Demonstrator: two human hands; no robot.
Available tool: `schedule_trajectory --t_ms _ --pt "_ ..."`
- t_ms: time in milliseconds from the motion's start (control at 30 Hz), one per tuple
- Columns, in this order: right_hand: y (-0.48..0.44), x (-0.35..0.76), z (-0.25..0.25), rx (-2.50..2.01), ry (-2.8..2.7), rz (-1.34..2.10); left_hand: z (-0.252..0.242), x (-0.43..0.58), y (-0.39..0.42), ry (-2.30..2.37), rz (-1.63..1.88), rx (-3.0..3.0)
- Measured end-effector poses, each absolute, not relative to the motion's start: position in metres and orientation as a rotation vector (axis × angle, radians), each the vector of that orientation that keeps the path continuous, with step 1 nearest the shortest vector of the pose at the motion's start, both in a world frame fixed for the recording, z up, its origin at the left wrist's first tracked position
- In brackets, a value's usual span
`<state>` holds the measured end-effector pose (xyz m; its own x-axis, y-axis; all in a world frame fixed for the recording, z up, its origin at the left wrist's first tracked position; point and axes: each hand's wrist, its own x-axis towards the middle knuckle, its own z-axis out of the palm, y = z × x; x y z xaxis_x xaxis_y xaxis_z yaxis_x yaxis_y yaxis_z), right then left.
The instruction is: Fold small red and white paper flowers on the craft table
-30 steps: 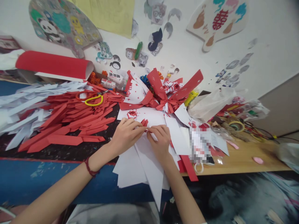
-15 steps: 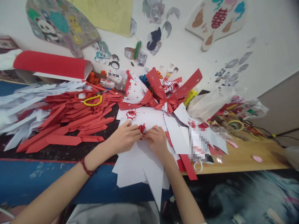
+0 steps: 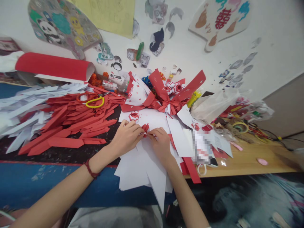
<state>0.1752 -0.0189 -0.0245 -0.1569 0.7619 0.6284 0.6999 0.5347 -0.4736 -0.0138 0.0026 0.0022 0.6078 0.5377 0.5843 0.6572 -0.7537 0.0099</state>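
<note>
Between my two hands is a small folded red paper piece, with a bit of white showing at its lower edge. My left hand pinches it from the left, and my right hand pinches it from the right. The fingertips hide part of it. Both hands are above a stack of white paper sheets. Just beyond my left hand lies a red and white folded paper ring. Small red scraps are scattered on the white sheet around it.
To the left are piles of red paper strips and white paper strips, with yellow-handled scissors on top. Behind stand red and white folded paper shapes. At right are a plastic bag and a tape roll.
My fingers have shifted slightly around the red paper piece, which shows more upright now. The right fingertips have moved slightly right. Other things stay in place.
</note>
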Motion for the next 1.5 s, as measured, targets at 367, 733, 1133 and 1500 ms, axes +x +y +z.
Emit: schedule_trajectory --t_ms 367,733,1133,1500 --pt "-0.018 0.174 -0.021 -1.239 -1.922 0.094 0.003 -0.012 0.002 -0.935 -0.754 -2.689" --pt "-0.029 0.169 -0.016 -1.246 -1.768 -0.146 -0.001 -0.004 0.004 -1.232 -0.909 -2.477" --pt "-0.027 0.166 -0.019 -1.134 -1.940 -0.366 0.001 -0.003 -0.003 -1.223 -1.017 -2.507" --pt "-0.027 0.169 -0.019 -1.096 -1.961 -0.285 0.003 -0.006 -0.005 -1.206 -1.240 -2.554"
